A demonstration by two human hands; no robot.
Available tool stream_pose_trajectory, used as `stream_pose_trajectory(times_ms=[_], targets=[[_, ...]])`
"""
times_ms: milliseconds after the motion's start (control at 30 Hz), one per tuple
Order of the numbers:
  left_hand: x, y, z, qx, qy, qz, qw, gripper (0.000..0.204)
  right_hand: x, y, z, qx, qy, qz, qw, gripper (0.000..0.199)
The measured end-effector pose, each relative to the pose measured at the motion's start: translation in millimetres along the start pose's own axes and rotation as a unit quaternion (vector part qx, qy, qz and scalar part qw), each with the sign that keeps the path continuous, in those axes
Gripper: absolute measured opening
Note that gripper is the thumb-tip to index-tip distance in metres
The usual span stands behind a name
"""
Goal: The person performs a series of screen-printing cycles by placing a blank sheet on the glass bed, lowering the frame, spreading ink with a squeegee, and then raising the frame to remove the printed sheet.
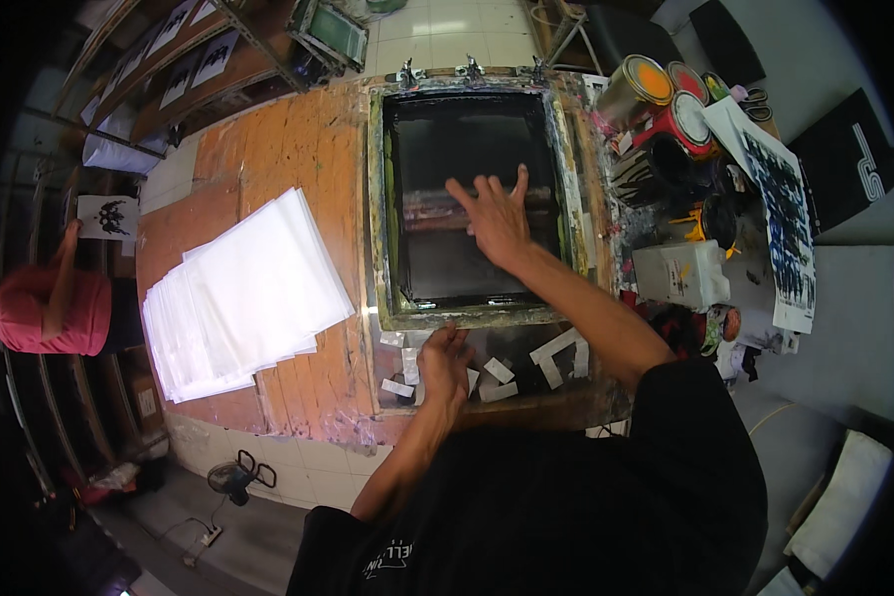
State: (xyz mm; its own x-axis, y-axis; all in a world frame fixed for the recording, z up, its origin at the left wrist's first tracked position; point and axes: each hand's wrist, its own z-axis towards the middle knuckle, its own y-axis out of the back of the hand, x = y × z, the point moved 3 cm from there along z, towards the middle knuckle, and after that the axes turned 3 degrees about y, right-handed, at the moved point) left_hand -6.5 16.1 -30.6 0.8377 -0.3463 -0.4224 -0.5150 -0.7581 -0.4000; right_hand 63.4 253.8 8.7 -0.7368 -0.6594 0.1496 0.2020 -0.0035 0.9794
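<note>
A screen-printing frame lies on the work table, its mesh dark with black ink. Across the mesh runs a squeegee, a stained reddish-brown bar. My right hand is over the squeegee, fingers spread across its far side and the thumb low on its near side; the palm hides part of the bar. At the frame's near edge, my left hand has its fingers curled against the rim, their tips partly hidden. Beside the frame on the left lies a fanned stack of white sheets.
Hinge clamps hold the frame's far edge. Pale tape pieces lie near my left hand. Ink cans and a white plastic container crowd the right. A person in a pink shirt stands by racks at far left, holding a printed sheet.
</note>
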Motion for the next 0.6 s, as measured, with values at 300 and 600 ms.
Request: stream_pose_trajectory(times_ms=[300, 600], targets=[[-2, -2, -3, -0.021, -0.003, 0.020, 1.000, 0.029, -74, -11, 124, -0.029, -0.018, -0.046, 0.998, 0.077], [-10, -6, -10, -0.052, 0.011, -0.022, 0.998, 0.020, -65, 22, 96, 0.116, -0.011, 0.109, 0.987, 0.073]])
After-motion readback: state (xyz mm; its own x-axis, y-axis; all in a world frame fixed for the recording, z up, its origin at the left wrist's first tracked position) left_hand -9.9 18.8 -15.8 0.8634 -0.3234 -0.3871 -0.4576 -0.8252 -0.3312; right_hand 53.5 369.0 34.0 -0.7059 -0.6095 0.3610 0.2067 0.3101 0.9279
